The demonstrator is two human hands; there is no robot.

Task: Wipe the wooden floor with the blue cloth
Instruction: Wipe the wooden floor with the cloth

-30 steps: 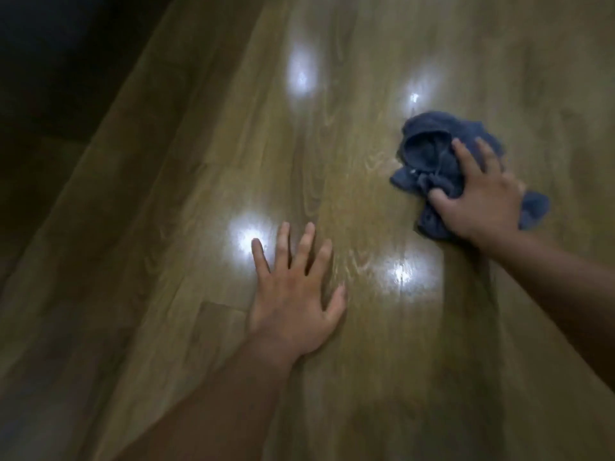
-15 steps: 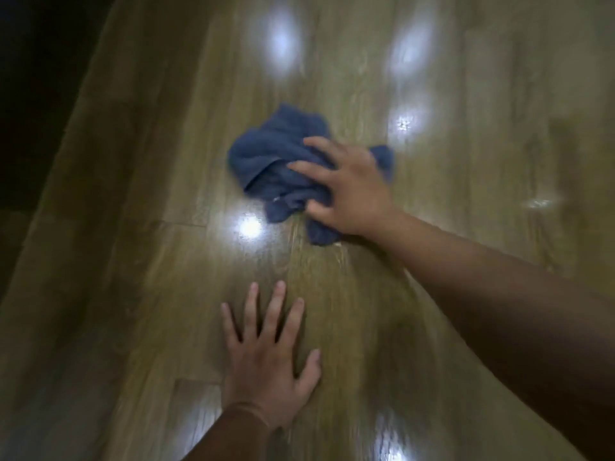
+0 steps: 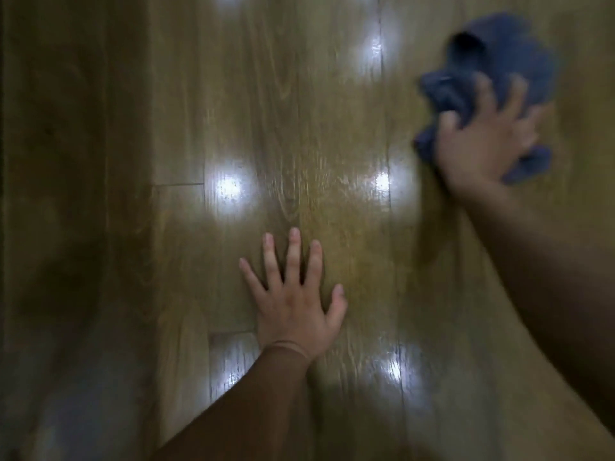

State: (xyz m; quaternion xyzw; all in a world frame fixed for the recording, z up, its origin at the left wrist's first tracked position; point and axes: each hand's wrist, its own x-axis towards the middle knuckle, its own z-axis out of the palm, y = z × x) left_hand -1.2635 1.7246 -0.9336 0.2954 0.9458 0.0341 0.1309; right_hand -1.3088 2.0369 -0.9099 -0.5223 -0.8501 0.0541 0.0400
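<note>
blue cloth [image 3: 529, 61]: soft, bunches easy, palm its middle | right hand [image 3: 482, 144] clamped on it | left hand [image 3: 296, 304] splayed flat on wooden floor [image 3: 332, 111]

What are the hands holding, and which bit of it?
The right hand presses on the blue cloth, fingers spread over its bunched lower part; blur hides whether it truly grips. The left hand holds nothing, lying flat on the wooden floor.

You look down on a glossy brown wood-plank floor [image 3: 299, 144] whose seams run up the frame; white light reflections [image 3: 229, 188] dot its centre; the left side falls into dark shadow [image 3: 50, 227].
</note>
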